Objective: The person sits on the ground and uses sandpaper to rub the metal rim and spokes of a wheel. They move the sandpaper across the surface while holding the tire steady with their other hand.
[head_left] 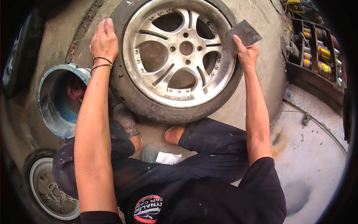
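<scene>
A tire with a silver alloy wheel [205, 80] lies face up in front of me, its spokes scuffed and dull. My right hand [247, 52] grips a dark grey square sheet of sandpaper [246, 34] at the wheel's right rim, thumb on top. The sheet overlaps the rim and the tire sidewall. At the tire's left edge is my left hand [103, 41], with two dark bands round its wrist. Its fingers are together and partly curled, and whatever may be inside them is hidden.
A blue-stained bucket [41, 99] stands left of the tire, a reddish cloth [75, 89] inside. Another wheel [52, 190] lies at lower left. At right are a divided tray [309, 80] of cans and a pale dented metal panel [309, 168]. A printed paper [168, 158] lies between my legs.
</scene>
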A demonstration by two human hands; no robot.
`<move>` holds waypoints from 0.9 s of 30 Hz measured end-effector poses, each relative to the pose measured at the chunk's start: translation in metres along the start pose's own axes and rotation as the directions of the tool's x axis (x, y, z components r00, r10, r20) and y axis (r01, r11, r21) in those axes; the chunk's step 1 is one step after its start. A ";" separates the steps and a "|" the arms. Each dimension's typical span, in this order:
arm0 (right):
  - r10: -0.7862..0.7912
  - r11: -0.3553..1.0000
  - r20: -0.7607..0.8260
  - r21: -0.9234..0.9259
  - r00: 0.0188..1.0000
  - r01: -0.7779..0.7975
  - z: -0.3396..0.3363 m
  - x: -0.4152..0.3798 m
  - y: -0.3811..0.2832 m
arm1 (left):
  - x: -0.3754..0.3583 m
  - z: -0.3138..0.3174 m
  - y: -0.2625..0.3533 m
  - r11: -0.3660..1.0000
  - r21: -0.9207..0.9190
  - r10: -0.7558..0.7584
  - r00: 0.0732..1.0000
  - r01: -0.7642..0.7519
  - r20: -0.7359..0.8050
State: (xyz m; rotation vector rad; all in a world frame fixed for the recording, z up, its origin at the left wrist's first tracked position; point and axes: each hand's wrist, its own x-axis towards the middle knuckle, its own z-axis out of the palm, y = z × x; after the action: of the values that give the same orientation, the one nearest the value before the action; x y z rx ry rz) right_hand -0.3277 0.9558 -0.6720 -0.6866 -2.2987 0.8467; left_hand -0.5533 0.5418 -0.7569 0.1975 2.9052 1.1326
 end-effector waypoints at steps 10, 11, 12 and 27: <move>-0.152 0.936 0.133 -0.298 0.979 0.186 0.008 -0.006 -0.001 | -0.001 -0.001 0.005 1.000 0.028 0.004 1.000 -0.004 0.006; -0.197 0.924 0.156 -0.301 0.968 0.237 0.010 -0.004 0.003 | -0.002 -0.002 0.006 1.000 0.024 -0.009 1.000 0.009 0.019; -0.231 0.910 0.176 -0.308 0.957 0.276 0.011 -0.006 0.001 | -0.004 -0.003 0.010 0.999 0.036 -0.005 0.999 0.004 0.035; -0.342 0.634 0.195 -0.674 0.919 0.379 0.058 0.005 -0.003 | -0.005 -0.004 0.005 1.000 -0.007 0.023 1.000 -0.023 -0.020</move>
State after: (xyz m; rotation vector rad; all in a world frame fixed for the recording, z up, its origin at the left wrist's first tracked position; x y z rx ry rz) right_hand -0.3709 0.9341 -0.7048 -0.4576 -2.6658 -0.2556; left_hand -0.5476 0.5419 -0.7503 0.2210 2.9234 1.1553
